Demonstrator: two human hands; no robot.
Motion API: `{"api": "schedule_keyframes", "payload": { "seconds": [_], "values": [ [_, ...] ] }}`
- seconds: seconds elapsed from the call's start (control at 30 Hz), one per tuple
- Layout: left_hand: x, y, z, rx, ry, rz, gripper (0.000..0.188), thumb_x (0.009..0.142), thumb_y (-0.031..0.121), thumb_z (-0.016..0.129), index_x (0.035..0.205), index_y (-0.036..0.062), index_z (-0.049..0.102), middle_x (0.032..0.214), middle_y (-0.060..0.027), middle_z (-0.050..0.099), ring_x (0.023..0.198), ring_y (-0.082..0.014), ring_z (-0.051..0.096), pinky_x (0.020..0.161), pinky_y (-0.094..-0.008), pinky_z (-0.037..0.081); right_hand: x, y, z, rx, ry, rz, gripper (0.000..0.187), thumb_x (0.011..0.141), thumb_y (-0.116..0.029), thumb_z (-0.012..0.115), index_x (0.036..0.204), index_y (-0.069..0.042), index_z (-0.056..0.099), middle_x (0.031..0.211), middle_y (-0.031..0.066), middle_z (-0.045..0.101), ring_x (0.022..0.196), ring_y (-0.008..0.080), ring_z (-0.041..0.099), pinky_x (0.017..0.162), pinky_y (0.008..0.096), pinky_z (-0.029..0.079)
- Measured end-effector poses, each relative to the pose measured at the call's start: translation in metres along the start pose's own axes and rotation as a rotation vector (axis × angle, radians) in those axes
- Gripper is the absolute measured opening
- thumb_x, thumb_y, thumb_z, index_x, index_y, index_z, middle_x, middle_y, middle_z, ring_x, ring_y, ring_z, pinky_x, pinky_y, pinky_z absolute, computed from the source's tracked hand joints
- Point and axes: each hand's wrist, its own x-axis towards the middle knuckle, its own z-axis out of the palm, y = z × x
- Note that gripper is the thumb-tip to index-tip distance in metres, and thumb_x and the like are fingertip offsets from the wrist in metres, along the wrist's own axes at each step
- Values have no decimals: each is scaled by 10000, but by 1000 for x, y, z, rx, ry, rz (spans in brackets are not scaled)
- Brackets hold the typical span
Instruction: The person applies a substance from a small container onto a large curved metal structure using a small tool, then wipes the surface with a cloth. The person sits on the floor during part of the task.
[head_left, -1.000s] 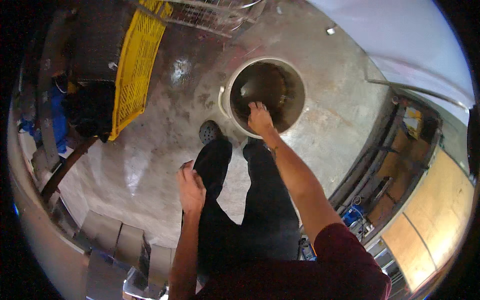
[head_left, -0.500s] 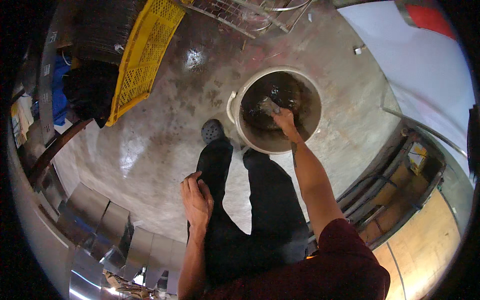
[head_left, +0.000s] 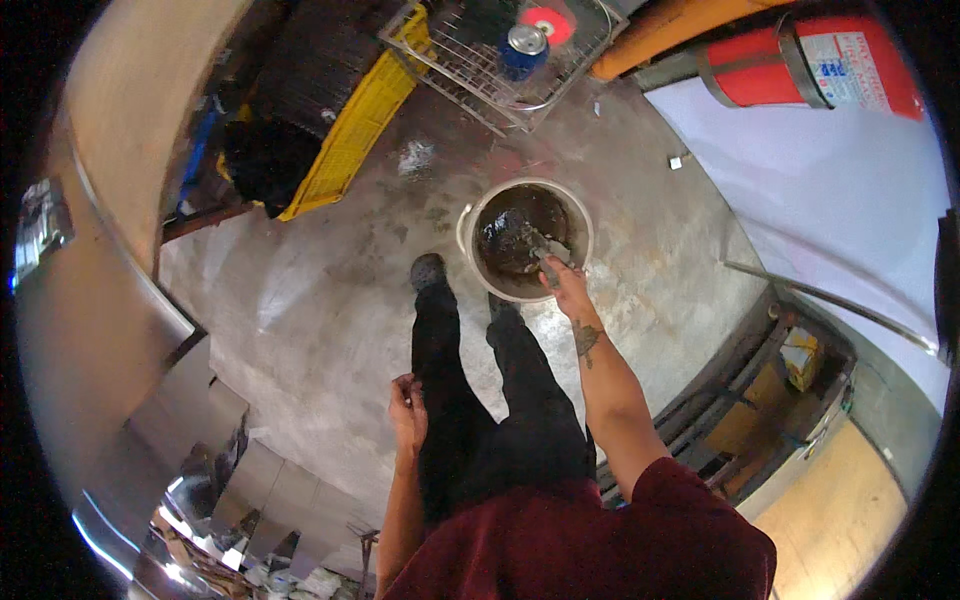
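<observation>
A round pale bucket (head_left: 587,215) stands on the floor just beyond my feet, with dark, wet, shiny material (head_left: 510,225) inside. Over its near right side, my right hand (head_left: 567,286) grips a wet grey trowel-like tool (head_left: 546,248). The tool's flat end points into the bucket; its exact kind is hard to make out. Beside my left knee hangs my left hand (head_left: 407,405), fingers curled in and nothing visible in them. It is close to my black trouser leg (head_left: 437,370).
A wire rack (head_left: 470,70) with a blue can (head_left: 523,52) stands beyond the bucket. To the left is a yellow perforated crate (head_left: 360,130). A red fire extinguisher (head_left: 760,65) lies far right, above a white panel (head_left: 800,170). A dark-framed shelf (head_left: 740,420) stands near right.
My right hand has drawn the tool back toward the bucket's near rim. My left hand's fingers have curled in beside the knee. The view has tilted up, showing more of the rack and extinguisher.
</observation>
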Motion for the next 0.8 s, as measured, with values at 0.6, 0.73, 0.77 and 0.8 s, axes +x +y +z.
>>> {"api": "schedule_keyframes", "payload": {
  "seconds": [0.6,0.73,0.77,0.8],
  "values": [
    [-297,-83,-70,-388,287,-512,298,1121,153,530,1397,54,473,1064,-185,731,824,-240,728,733,-383,615,-105,-86,24,-97,-153,-69,284,1019,-150,754,1271,-137,625,1250,92,652,897,205,663,782,393,611],
    [-322,-99,-65,-447,307,-478,322,1121,157,541,1413,44,466,1067,-208,735,829,-263,740,726,-396,621,-128,-96,30,-62,-107,-42,269,1060,-325,711,1234,-130,644,1075,56,669,755,184,641,695,346,584],
    [-330,-102,-64,-452,301,-477,328,1120,155,544,1418,43,465,1066,-210,736,833,-266,743,722,-397,622,-131,-95,33,-84,-110,-91,266,1065,-349,696,1198,-124,648,1006,44,666,719,177,630,663,337,568],
    [-337,-106,-64,-448,310,-554,335,1118,152,547,1424,42,465,1064,-213,737,838,-270,746,717,-399,623,-135,-95,35,-126,-62,-111,273,1069,-373,682,1163,-118,651,938,33,662,682,171,619,632,327,553]
  ]
}}
